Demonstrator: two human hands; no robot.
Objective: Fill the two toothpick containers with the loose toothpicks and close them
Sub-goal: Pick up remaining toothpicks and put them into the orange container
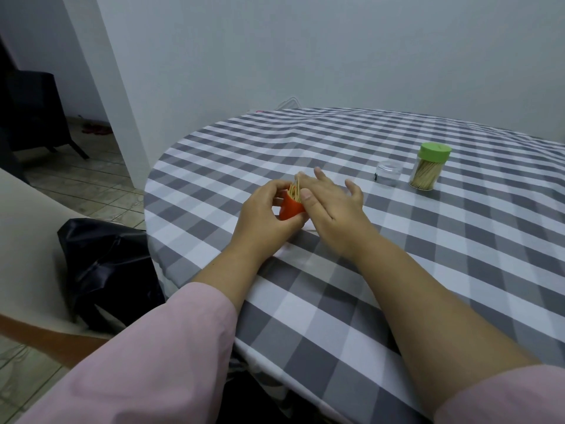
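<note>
The left hand [261,214] is gripping the red container [290,209], with its fingers [273,188] curling round the far side and the thumb lying along the near side. The container is tilting away from the person, just above the checked worktop [351,286] near its left edge. A bundle of toothpicks [296,189] is standing out of the container's open mouth. The right hand [333,206] is lying flat beside the bundle, its fingers straight and relaxed, with the thumb touching the toothpicks and holding nothing. Well apart, toward the far right of the worktop, the green-lidded container [429,166] is standing upright, closed and showing toothpicks through its clear wall. Just beside it on the left, a clear cap [388,172] is resting on the cloth. A black bag [107,264] is sitting on the seat to the left of the worktop.
</note>
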